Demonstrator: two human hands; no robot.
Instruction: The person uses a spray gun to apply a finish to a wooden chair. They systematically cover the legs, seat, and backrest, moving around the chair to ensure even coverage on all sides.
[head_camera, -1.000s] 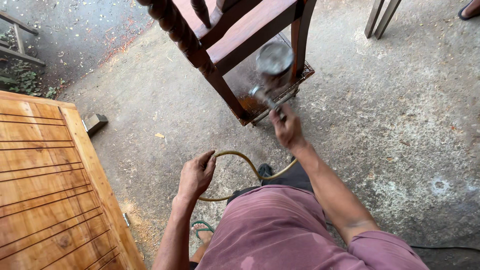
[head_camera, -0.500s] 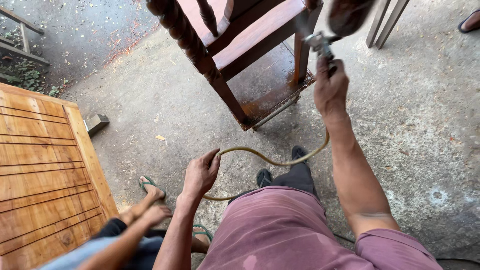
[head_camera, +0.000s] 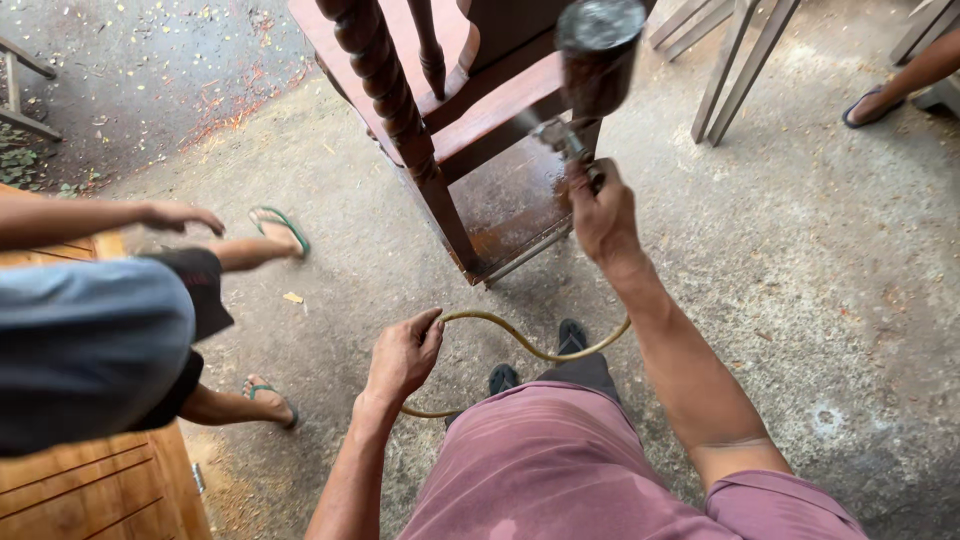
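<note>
**Inspector:** State the hands.

**Assistant:** The right hand (head_camera: 603, 215) is wrapped shut around the grip of a spray gun (head_camera: 585, 90), raised in front of the wooden furniture piece (head_camera: 480, 120). The left hand (head_camera: 403, 355) is curled loosely round the air hose (head_camera: 520, 340), fingers closed over it, held low above the concrete floor (head_camera: 820, 280).

**Inspector:** How would the gun handle?

**Assistant:** Judged top-heavy: a dark, cylindrical metal cup with a flat lid sits above the nozzle, so the weight rides over the wrist. The body looks hard, rigid and stained, possibly slick with finish. The grip below the cup is the sound place to hold it.

**Inspector:** And the hose?

**Assistant:** Yellow-green, thin, flexible; it loops from the left hand across to below the right forearm. Likely light, but it could drag or snag.

**Inspector:** The workpiece?

**Assistant:** Reddish-brown wood, glossy where wet, with a spiral-turned post (head_camera: 385, 90) and flat lower shelf. It stands on the floor near the top of the view. Stiff, heavy by appearance; fresh surfaces should not be touched.

**Inspector:** Surroundings?

**Assistant:** Another person's arm (head_camera: 110, 218) and sandalled feet at the left, beside a slatted wooden panel (head_camera: 100, 490).
</note>
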